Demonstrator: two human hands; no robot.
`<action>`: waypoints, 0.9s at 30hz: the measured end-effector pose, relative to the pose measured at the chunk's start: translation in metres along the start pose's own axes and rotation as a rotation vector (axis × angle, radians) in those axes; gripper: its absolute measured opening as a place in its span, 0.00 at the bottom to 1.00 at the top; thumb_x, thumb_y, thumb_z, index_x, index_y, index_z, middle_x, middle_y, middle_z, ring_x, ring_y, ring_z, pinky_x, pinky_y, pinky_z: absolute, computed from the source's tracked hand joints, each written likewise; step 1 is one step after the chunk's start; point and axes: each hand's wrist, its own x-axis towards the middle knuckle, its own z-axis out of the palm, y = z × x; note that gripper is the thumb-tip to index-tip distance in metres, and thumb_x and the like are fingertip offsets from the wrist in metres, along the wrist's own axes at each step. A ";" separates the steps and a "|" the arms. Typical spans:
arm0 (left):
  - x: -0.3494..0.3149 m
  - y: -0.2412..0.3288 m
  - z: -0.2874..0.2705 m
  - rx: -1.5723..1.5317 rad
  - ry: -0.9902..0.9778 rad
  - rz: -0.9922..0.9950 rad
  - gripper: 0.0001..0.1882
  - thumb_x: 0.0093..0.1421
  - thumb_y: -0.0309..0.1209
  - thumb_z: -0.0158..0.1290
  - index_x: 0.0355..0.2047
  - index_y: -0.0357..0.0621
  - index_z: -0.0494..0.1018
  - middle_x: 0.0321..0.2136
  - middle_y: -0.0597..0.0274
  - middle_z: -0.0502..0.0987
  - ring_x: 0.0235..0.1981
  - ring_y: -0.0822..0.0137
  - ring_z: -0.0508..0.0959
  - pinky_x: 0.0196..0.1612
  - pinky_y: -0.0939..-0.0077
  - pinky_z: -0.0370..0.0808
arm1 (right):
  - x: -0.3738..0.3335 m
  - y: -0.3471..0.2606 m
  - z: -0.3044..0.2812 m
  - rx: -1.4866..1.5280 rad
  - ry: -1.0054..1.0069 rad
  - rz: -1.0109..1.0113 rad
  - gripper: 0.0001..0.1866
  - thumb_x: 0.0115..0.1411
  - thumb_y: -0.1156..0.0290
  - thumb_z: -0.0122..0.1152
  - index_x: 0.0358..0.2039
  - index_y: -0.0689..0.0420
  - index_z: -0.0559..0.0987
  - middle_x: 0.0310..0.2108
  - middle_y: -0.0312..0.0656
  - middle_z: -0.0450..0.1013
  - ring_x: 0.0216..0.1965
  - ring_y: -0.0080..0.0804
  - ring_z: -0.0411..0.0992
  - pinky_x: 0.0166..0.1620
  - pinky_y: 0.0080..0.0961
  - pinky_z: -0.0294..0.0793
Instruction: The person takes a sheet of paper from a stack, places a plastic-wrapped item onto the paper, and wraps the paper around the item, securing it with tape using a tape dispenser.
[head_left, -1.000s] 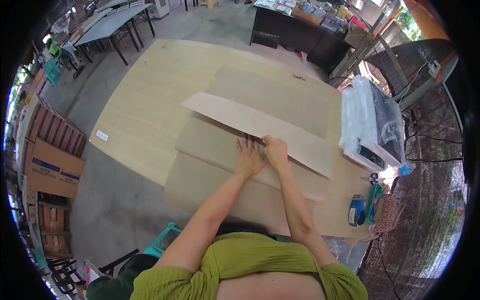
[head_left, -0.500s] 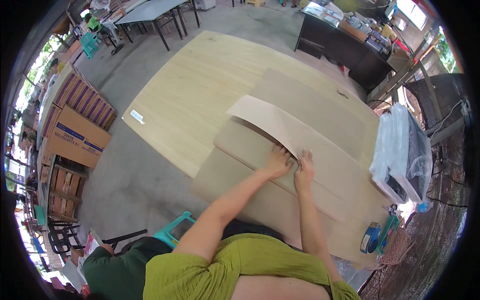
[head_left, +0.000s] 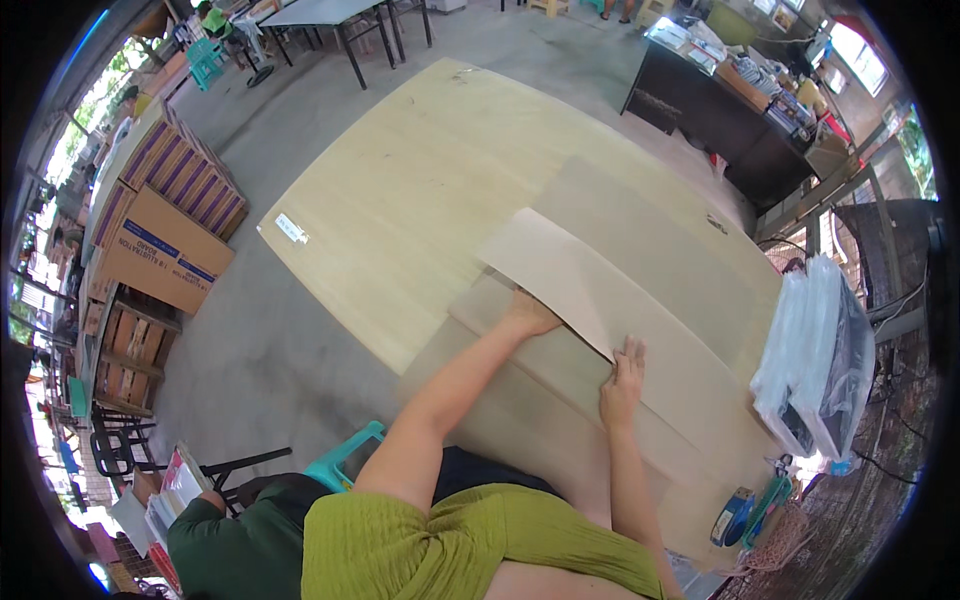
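Observation:
A large brown paper sheet (head_left: pixel 560 280) lies across the light wooden table in front of me, its far part folded back toward me as a raised flap. My left hand (head_left: pixel 532 315) reaches under the flap's lifted edge. Its fingers are mostly hidden by the paper. At the flap's lower end my right hand (head_left: pixel 624 382) grips the edge, thumb on one side and fingers laid along the top. More brown sheet (head_left: pixel 500 385) spreads beneath both hands toward my body. Another greyish-brown sheet (head_left: pixel 640 215) lies flat beyond the flap.
The wooden tabletop (head_left: pixel 400 200) stretches away to the left. A blue tape roll (head_left: pixel 735 517) and a green tape dispenser (head_left: pixel 768 508) sit at the near right corner. Plastic-wrapped panels (head_left: pixel 815 350) stand at the right edge. A person in a dark green top (head_left: pixel 235 540) is at my left.
My left hand has slid left and away along the fold, in under the flap. The right hand stays at the flap's lower end. The view has shifted slightly.

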 end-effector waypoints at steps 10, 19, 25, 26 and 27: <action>0.006 -0.089 -0.014 0.205 0.126 0.109 0.35 0.65 0.51 0.48 0.68 0.48 0.59 0.69 0.51 0.56 0.70 0.51 0.54 0.70 0.47 0.52 | 0.008 -0.025 0.003 0.072 -0.041 -0.075 0.27 0.57 0.86 0.51 0.59 0.57 0.74 0.62 0.47 0.68 0.67 0.48 0.60 0.66 0.41 0.61; -0.096 0.024 -0.061 0.294 0.182 -0.170 0.38 0.60 0.47 0.54 0.66 0.41 0.60 0.68 0.41 0.55 0.69 0.42 0.54 0.65 0.31 0.50 | -0.002 -0.003 -0.001 0.048 -0.027 0.009 0.24 0.61 0.83 0.49 0.58 0.59 0.75 0.62 0.48 0.68 0.67 0.48 0.59 0.68 0.43 0.57; -0.154 0.107 0.015 0.168 -0.168 0.070 0.46 0.60 0.54 0.52 0.69 0.34 0.53 0.69 0.29 0.45 0.71 0.32 0.44 0.66 0.28 0.42 | 0.000 0.004 0.002 -0.031 -0.020 -0.031 0.18 0.67 0.75 0.48 0.56 0.58 0.75 0.60 0.47 0.70 0.64 0.47 0.64 0.64 0.37 0.64; -0.154 0.119 0.020 0.209 -0.193 0.016 0.48 0.59 0.56 0.52 0.69 0.34 0.52 0.69 0.28 0.43 0.71 0.30 0.42 0.65 0.26 0.41 | 0.001 0.006 0.001 0.013 -0.013 0.003 0.17 0.67 0.74 0.49 0.55 0.58 0.76 0.56 0.48 0.72 0.60 0.48 0.67 0.60 0.38 0.67; -0.143 0.130 0.021 0.246 -0.217 -0.032 0.50 0.59 0.57 0.51 0.69 0.33 0.50 0.69 0.28 0.41 0.70 0.28 0.40 0.65 0.25 0.40 | 0.006 0.008 -0.003 0.050 -0.001 0.038 0.16 0.67 0.73 0.49 0.53 0.58 0.76 0.53 0.49 0.74 0.57 0.50 0.70 0.56 0.39 0.69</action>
